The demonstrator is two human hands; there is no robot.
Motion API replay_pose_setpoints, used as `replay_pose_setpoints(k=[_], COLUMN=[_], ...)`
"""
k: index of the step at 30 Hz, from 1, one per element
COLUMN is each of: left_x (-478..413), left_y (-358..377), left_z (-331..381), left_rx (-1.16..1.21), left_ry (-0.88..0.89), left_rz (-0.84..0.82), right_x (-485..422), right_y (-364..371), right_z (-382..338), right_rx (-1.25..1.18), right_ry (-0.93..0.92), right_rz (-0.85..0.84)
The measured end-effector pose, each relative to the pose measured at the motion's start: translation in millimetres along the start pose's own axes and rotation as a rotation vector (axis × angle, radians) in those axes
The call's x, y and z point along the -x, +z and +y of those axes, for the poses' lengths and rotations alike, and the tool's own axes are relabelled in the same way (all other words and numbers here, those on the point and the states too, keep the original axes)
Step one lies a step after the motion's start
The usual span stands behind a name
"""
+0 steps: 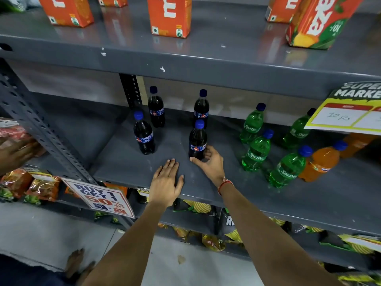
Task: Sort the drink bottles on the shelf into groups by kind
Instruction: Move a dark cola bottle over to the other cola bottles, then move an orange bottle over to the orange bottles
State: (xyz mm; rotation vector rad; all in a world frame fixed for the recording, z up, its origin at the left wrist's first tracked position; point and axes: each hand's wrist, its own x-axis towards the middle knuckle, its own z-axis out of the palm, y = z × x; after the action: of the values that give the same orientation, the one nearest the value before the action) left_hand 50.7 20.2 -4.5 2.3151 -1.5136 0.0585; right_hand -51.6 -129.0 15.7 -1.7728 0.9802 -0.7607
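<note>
Several dark cola bottles with blue caps stand upright on the grey middle shelf. My right hand wraps the base of the nearest cola bottle, thumb in front and fingers on its right side. Another cola bottle stands to the left and two more stand behind. My left hand lies flat on the shelf's front edge, holding nothing. Several green Sprite bottles cluster to the right, with an orange soda bottle and another orange one beyond them.
Orange juice cartons line the shelf above. A price sign hangs at upper right, a "Buy 1 Get 1" sign at lower left. Snack packets fill the lower and left shelves. Another person's hand reaches in at the left.
</note>
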Motion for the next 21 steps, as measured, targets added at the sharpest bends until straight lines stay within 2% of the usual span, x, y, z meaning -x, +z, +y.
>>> replay_pose_setpoints(k=[6, 9, 16, 21], left_x=[1.5, 4.2, -4.8, -3.6], left_y=[0.9, 1.6, 15.5, 35.4], left_z=[1.9, 18.8, 118.4, 194.2], left_rx=[0.029, 0.057, 0.179, 0.155], left_ry=[-0.022, 0.021, 0.261, 0.367], left_rz=[0.0, 0.044, 0.016, -0.049], right_x=[5.9, 20.9, 102.8, 130.5], right_y=[-4.6, -24.4, -121.1, -195.1], right_z=[-6.6, -6.0, 21.2, 54.4], right_rx=[-0.021, -0.073, -0.043, 0.034], right_ry=[0.01, 0.014, -0.054, -0.005], right_rz=[-0.019, 0.014, 0.277, 0.513])
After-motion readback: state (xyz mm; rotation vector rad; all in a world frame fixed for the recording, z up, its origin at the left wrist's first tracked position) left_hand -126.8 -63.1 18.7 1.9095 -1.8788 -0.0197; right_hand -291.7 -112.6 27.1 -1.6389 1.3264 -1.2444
